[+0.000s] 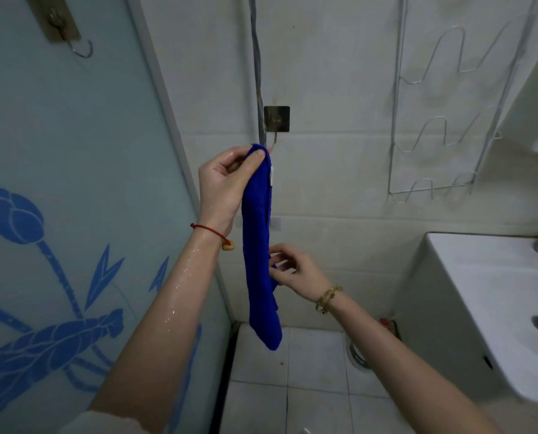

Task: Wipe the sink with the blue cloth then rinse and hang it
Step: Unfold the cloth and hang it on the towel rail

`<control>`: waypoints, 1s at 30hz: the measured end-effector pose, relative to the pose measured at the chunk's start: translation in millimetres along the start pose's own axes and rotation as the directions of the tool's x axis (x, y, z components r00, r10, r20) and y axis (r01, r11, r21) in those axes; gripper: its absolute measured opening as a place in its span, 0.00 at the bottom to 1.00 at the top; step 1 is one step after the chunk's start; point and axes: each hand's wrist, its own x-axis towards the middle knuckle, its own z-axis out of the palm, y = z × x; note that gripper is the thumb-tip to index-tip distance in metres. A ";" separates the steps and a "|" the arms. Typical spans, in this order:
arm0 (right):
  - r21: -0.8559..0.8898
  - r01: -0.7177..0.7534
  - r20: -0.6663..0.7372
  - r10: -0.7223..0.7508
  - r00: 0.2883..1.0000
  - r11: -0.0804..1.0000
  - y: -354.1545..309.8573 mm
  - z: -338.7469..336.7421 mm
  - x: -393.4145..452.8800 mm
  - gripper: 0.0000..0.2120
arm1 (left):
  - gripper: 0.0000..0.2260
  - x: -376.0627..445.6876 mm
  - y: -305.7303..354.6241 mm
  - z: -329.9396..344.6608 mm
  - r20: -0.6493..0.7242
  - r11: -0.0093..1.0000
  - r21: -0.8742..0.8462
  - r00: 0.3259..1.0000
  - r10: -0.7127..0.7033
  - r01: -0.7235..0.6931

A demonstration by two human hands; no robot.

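Sink: white ceramic sink (493,296), low and to the right of both hands, well apart.
Cloth: long blue microfibre cloth (259,245), hanging vertically (long axis straight down).
Left hand: left hand (222,186) pinches the cloth's top end, nearer the hook.
Right hand: right hand (292,270) pinches its lower edge.
Hook: square metal wall hook (276,120), just above the left hand's thumb.

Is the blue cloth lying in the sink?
No, the blue cloth hangs down by the wall hook, held at its top by the left hand, while the sink stands off to the right.
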 end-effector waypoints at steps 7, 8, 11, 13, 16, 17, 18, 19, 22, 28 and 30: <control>-0.003 0.004 -0.149 -0.004 0.989 1.000 -5.0 -12.1 1.0 0.07 | 0.09 0.2 7.9 -14.9 -0.082 0.999 -0.033 0.997 -0.010 0.008; -0.006 0.003 -0.160 -0.004 0.987 1.000 -5.1 -18.2 -0.6 0.08 | 0.09 0.5 8.8 -18.1 -0.097 0.999 -0.036 0.995 -0.011 0.007; -0.028 0.014 -0.164 -0.019 0.986 0.999 -6.1 -39.2 -6.4 0.04 | 0.05 0.7 9.9 -27.0 -0.129 0.998 -0.063 0.992 -0.008 0.000; -0.098 0.054 -0.205 -0.073 0.976 0.994 -9.1 -53.5 -10.1 0.04 | 0.03 0.3 11.4 -31.0 -0.147 0.996 -0.089 0.989 0.003 -0.016; -0.208 0.062 -0.308 -0.126 0.943 0.976 -19.7 -75.1 -15.0 0.04 | 0.03 2.2 11.6 -33.7 -0.176 0.995 -0.097 0.984 0.012 -0.029; -0.234 0.059 -0.334 -0.137 0.933 0.970 -22.9 -82.0 -16.3 0.04 | 0.02 3.1 11.0 -34.1 -0.180 0.995 -0.095 0.984 0.009 -0.026; -0.268 0.049 -0.356 -0.147 0.923 0.962 -24.6 -88.7 -17.7 0.03 | 0.02 4.0 10.5 -34.0 -0.181 0.996 -0.091 0.984 0.004 -0.021; -0.312 0.041 -0.377 -0.163 0.912 0.949 -26.1 -94.4 -19.1 0.03 | 0.02 5.1 9.8 -34.1 -0.178 0.996 -0.087 0.984 0.003 -0.019; -0.421 0.009 -0.395 -0.193 0.898 0.907 -30.7 -105.8 -21.4 0.08 | 0.03 9.1 8.5 -31.8 -0.174 0.995 -0.093 0.984 0.021 -0.037; -0.409 0.045 -0.299 -0.180 0.937 0.911 -48.3 -119.1 -28.8 0.11 | 0.02 27.0 13.7 -30.2 -0.203 0.990 -0.127 0.979 0.036 -0.063; -0.392 0.095 -0.232 -0.199 0.952 0.915 -59.2 -130.0 -33.1 0.16 | 0.05 33.5 15.4 -32.4 -0.210 0.988 -0.139 0.977 0.035 -0.065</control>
